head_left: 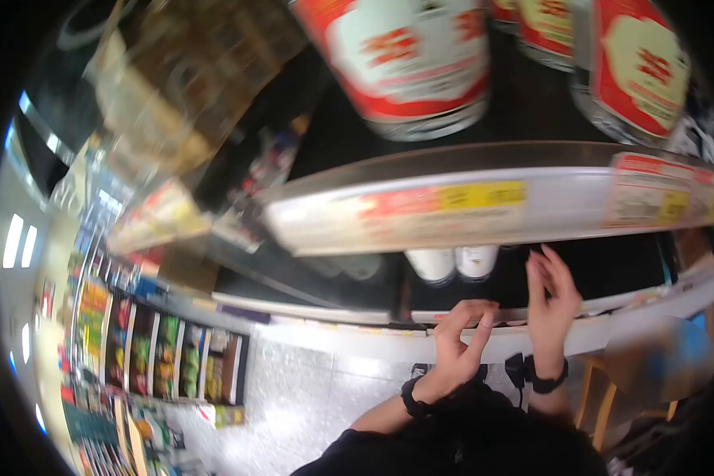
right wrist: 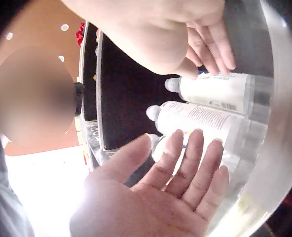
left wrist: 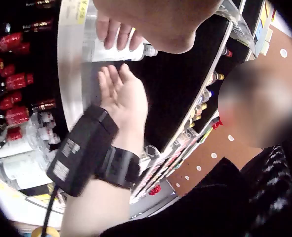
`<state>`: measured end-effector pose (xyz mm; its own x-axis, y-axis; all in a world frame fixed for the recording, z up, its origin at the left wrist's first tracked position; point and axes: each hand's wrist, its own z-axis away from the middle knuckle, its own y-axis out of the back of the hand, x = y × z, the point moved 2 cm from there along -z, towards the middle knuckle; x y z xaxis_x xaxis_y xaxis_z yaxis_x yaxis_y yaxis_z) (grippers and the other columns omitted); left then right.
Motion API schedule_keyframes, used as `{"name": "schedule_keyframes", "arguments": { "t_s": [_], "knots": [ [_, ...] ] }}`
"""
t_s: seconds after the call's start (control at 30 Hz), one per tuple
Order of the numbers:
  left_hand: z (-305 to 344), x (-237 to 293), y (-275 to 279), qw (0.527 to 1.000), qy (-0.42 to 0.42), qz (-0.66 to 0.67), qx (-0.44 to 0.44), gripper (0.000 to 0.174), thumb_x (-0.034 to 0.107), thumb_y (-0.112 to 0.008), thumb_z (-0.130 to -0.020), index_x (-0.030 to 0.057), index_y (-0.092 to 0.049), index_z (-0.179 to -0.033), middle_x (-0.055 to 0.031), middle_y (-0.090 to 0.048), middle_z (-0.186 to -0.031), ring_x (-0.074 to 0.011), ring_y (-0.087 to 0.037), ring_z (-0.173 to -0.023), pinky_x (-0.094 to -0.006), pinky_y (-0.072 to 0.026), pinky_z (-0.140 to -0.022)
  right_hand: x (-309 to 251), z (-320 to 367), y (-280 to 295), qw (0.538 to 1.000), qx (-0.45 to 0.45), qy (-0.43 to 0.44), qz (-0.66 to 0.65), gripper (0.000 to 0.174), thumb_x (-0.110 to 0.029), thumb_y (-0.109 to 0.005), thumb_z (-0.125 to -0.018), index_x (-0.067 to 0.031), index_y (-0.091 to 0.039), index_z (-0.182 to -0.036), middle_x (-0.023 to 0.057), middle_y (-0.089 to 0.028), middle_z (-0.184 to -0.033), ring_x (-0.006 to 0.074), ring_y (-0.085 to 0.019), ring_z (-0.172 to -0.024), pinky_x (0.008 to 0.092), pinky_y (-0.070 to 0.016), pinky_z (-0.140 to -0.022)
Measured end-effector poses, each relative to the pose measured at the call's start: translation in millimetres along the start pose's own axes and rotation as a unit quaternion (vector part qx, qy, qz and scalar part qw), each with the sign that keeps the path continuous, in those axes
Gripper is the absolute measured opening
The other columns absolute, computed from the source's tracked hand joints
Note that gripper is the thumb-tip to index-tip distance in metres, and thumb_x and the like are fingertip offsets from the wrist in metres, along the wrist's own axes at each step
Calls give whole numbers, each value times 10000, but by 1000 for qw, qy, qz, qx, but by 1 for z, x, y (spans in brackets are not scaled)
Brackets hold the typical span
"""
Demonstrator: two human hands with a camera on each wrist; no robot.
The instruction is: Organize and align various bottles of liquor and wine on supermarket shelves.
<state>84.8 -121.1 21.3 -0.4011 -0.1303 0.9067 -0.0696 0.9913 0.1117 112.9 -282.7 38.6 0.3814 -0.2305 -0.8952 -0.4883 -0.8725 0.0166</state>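
Observation:
On a dark lower shelf stand clear bottles with white labels, two of them side by side in the head view: a left bottle (head_left: 431, 266) and a right bottle (head_left: 476, 260). My left hand (head_left: 462, 345) is in front of them, fingers loosely bent. To the right of the bottles is my right hand (head_left: 553, 297), fingers relaxed. In the right wrist view, the left hand (right wrist: 151, 197) spreads its fingers before a bottle (right wrist: 195, 121). There the right hand's fingertips overlap another bottle (right wrist: 215, 91). Neither hand grips anything.
Above the hands runs a shelf edge (head_left: 436, 210) with price labels. Large red-and-white labelled containers, one big container (head_left: 408, 63) among them, stand on that upper shelf. At right is a wooden stool (head_left: 599, 401). Product racks (head_left: 163, 349) line the aisle at left.

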Motion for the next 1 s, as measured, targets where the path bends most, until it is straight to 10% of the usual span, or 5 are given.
{"name": "schedule_keyframes", "arguments": {
  "t_s": [0.23,0.4,0.57,0.77,1.0],
  "knots": [
    [26,-9,61,991,-95,-15,93,185,3,-551,-957,-55,-652,-813,-147,-685,-794,-224,-651,-694,-307,-508,-653,-47,54,-39,971,-203,118,-39,119,5,-753,-751,9,-712,-863,94,-696,-716,208,-680,-620,282,-510,-581],
    [29,-18,132,982,-113,-5,151,231,20,-518,-974,-35,-578,-758,-152,-654,-763,-201,-623,-670,-305,-503,-638,-80,94,-119,935,-288,180,-105,171,44,-762,-739,-1,-730,-901,87,-695,-703,202,-677,-599,280,-519,-552],
    [13,-35,207,972,37,59,225,77,26,-601,-979,-25,-604,-1035,-123,-687,-937,-197,-651,-853,-317,-510,-814,-89,120,-208,959,-242,127,-78,253,-3,-769,-797,34,-697,-1036,136,-721,-888,226,-708,-749,311,-553,-680],
    [-10,-42,281,982,-9,83,168,106,40,-552,-995,-16,-592,-1076,-122,-651,-1010,-197,-631,-976,-335,-474,-943,-68,72,-283,992,-66,82,73,675,-62,-794,-815,35,-465,-1396,219,-577,-1303,318,-600,-1201,396,-512,-974],
    [-29,-41,310,991,46,109,60,140,97,-544,-1012,-12,-615,-1064,-115,-650,-1077,-215,-629,-1056,-339,-456,-988,-67,30,-312,982,-99,17,160,789,-222,-813,-832,47,-387,-1440,268,-599,-1311,389,-603,-1224,421,-489,-1005]
  ]
}}
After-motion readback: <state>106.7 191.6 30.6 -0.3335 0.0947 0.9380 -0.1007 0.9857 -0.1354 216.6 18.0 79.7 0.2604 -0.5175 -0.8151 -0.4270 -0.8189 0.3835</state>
